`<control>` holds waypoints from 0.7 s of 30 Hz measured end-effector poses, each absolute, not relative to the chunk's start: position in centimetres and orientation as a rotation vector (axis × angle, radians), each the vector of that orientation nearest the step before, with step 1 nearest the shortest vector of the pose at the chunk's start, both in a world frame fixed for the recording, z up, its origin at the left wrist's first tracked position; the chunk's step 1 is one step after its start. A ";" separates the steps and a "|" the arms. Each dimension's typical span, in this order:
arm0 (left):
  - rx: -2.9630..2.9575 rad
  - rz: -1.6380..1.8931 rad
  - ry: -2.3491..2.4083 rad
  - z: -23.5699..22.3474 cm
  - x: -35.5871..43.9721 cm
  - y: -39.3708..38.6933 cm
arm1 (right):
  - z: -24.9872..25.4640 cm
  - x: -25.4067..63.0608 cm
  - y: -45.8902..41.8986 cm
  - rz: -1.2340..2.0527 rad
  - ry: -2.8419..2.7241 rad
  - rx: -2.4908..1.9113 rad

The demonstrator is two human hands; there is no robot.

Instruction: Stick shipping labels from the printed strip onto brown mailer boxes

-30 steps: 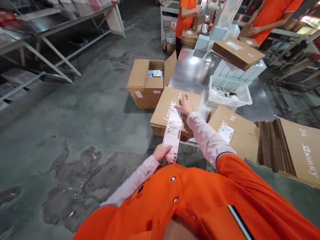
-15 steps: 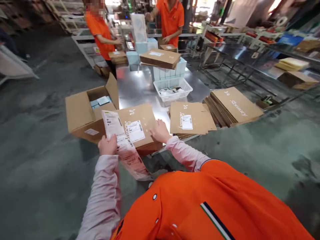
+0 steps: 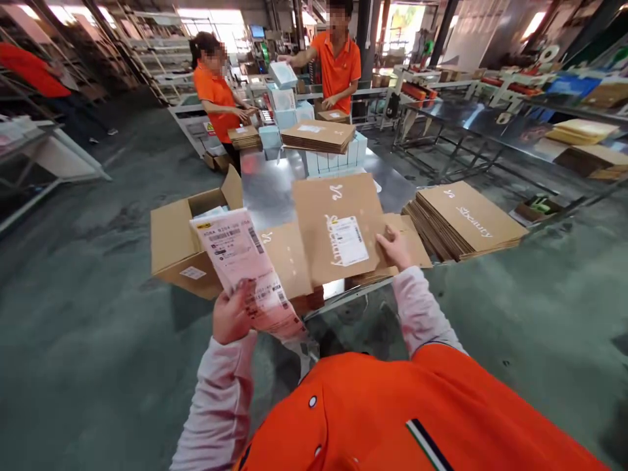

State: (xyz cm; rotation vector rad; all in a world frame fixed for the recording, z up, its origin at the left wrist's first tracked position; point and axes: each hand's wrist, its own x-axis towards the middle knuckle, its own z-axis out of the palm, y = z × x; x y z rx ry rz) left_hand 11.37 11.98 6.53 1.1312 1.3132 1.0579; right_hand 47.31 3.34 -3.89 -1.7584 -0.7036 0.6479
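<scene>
My left hand [image 3: 233, 318] grips a strip of printed shipping labels [image 3: 242, 265], raised in front of me. My right hand [image 3: 395, 248] holds a flattened brown carton [image 3: 324, 206] by its right edge, lifted and tilted above the table. A white shipping label [image 3: 348, 240] is stuck on the carton's face. Under it lies a stack of flat cartons [image 3: 287, 258] on the steel table [image 3: 267, 186].
An open cardboard box [image 3: 184, 242] stands on the floor left of the table. A taller stack of flat cartons [image 3: 464, 219] lies at right. Pale blue boxes [image 3: 333, 160] topped by more flat cartons sit farther back. Two people in orange shirts work at the far end.
My right hand has lifted the labelled flat carton off the stack and carried it right. My left hand has raised the label strip. The view has tilted up.
</scene>
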 end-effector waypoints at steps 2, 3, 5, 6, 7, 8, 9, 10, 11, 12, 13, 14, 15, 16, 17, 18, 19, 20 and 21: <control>1.120 1.071 1.254 6.0 11.5 10.6 | -2.9 49.2 2.0 0.630 -0.717 -1.989; 1.130 1.059 1.214 5.6 11.6 9.9 | -2.3 48.7 1.6 0.681 -0.778 -2.037; 1.198 0.988 1.154 4.3 12.1 8.7 | -1.1 45.0 1.5 0.936 -1.030 -1.879; 1.250 0.920 1.144 3.7 12.4 8.1 | -0.6 42.2 1.6 1.108 -1.184 -1.651; 1.302 0.841 1.138 3.2 12.7 7.5 | -0.1 39.1 1.9 1.259 -1.281 -1.380; 1.347 0.763 1.130 2.7 12.8 7.0 | 0.2 36.1 2.2 1.301 -1.292 -1.186; 1.376 0.706 1.125 2.3 12.8 6.7 | 0.4 33.4 2.4 1.247 -1.210 -1.121; 1.379 0.691 1.126 2.1 12.7 6.5 | 0.5 31.1 2.5 1.191 -1.113 -1.093; 1.359 0.721 1.137 2.0 12.5 6.3 | 0.5 29.3 2.5 1.149 -1.042 -1.096; 1.324 0.784 1.160 1.9 12.2 6.3 | 0.4 28.1 2.4 1.139 -1.012 -1.111; 1.286 0.852 1.192 1.9 11.9 6.3 | 0.3 27.4 2.3 1.162 -1.026 -1.127; 1.250 0.913 1.229 1.9 11.5 6.4 | 0.2 27.2 2.3 1.195 -1.064 -1.149; 1.224 0.956 1.265 1.9 11.2 6.4 | 0.2 27.3 2.4 1.208 -1.105 -1.183; 1.206 0.981 1.294 1.9 11.0 6.3 | 0.3 27.7 2.7 1.194 -1.140 -1.223; 1.193 0.991 1.314 1.8 10.8 6.2 | 0.6 28.1 3.1 1.168 -1.177 -1.256; 1.179 1.005 1.324 1.8 10.8 6.1 | 1.0 28.4 3.7 1.136 -1.229 -1.278; 1.165 1.026 1.328 1.8 10.8 5.8 | 1.5 28.6 4.2 1.107 -1.310 -1.288; 1.153 1.052 1.332 1.7 11.0 5.6 | 2.1 28.8 4.7 1.083 -1.412 -1.284; 1.143 1.075 1.340 1.7 11.2 5.3 | 2.6 28.7 5.1 1.063 -1.512 -1.280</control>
